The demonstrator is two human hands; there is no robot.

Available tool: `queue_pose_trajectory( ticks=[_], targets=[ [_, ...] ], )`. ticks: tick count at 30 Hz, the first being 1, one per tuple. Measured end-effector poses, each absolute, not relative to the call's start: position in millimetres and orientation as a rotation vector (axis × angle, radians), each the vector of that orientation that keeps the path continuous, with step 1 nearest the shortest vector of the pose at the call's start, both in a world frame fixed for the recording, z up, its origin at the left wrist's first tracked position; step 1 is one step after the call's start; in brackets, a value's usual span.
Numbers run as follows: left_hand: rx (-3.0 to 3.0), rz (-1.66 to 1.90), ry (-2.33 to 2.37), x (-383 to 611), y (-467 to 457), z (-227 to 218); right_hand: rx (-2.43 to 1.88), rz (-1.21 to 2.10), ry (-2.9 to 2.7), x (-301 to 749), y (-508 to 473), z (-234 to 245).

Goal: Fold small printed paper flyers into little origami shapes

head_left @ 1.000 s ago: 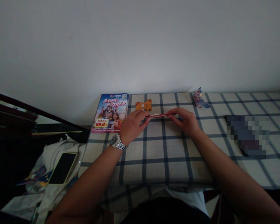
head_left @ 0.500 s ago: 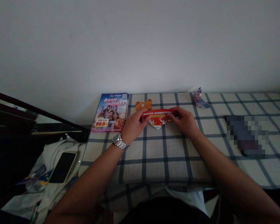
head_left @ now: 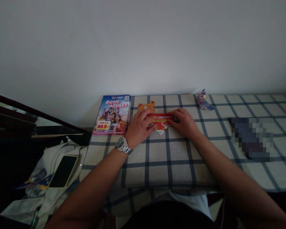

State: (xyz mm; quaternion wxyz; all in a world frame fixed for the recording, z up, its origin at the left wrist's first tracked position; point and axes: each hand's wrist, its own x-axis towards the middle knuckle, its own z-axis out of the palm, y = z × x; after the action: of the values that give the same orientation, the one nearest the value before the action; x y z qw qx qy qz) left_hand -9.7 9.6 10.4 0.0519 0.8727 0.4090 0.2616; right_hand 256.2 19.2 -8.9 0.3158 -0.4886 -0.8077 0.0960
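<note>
A folded red flyer [head_left: 161, 124] with white lettering and a pointed lower end lies against the checked cloth. My left hand [head_left: 140, 125], below a silver wristwatch [head_left: 123, 145], holds the flyer's left end, with its fingers laid over the top. At the other end my right hand [head_left: 184, 124] pinches the paper between thumb and fingers. Just behind my left hand is an orange bear-shaped item [head_left: 146, 106], partly covered by the fingers. To the left rests a stack of printed flyers [head_left: 112, 116] showing a castle and people.
A checked tablecloth [head_left: 178, 162] covers the table against a pale wall. One folded, curled flyer [head_left: 203, 101] stands at the back right. Farther right is a dark item [head_left: 249, 136], blurred out. Lower left, a phone [head_left: 63, 171] lies on a pale bag [head_left: 51, 156].
Both hands have drawn slightly closer together on the flyer. My left fingers now spread farther over its face, hiding more of the lettering, and the paper looks flatter against the table.
</note>
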Motion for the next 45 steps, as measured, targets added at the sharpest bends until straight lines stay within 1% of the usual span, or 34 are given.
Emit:
queue_pose_trajectory(
  ticks=[5, 19, 21, 24, 29, 45],
  targets=[
    [2.688, 0.671, 0.949, -5.3, 5.1, 8.7, -1.297, 0.243, -2.107, 256.8, 19.1, -12.3],
    [2.655, 0.727, 0.875, -4.0, 8.9, 3.0, -1.337, 0.109, -2.182, 253.8, 14.5, -10.5],
    [2.644, 0.754, 0.897, -4.5, 9.6, 1.7, -1.335, 0.111, -2.195, 253.4, 14.1, -10.7],
    [2.633, 0.778, 1.051, -5.8, 10.5, 0.7, -1.325, 0.104, -2.200, 253.6, 15.0, -11.9],
    [2.607, 0.725, 1.282, -7.6, 11.8, 3.1, -1.309, 0.086, -2.202, 253.7, 16.3, -12.1],
    [2.623, 0.755, 1.243, -7.8, 14.7, -1.7, -1.225, 0.119, -2.215, 251.4, 15.2, -11.2]
  ],
)
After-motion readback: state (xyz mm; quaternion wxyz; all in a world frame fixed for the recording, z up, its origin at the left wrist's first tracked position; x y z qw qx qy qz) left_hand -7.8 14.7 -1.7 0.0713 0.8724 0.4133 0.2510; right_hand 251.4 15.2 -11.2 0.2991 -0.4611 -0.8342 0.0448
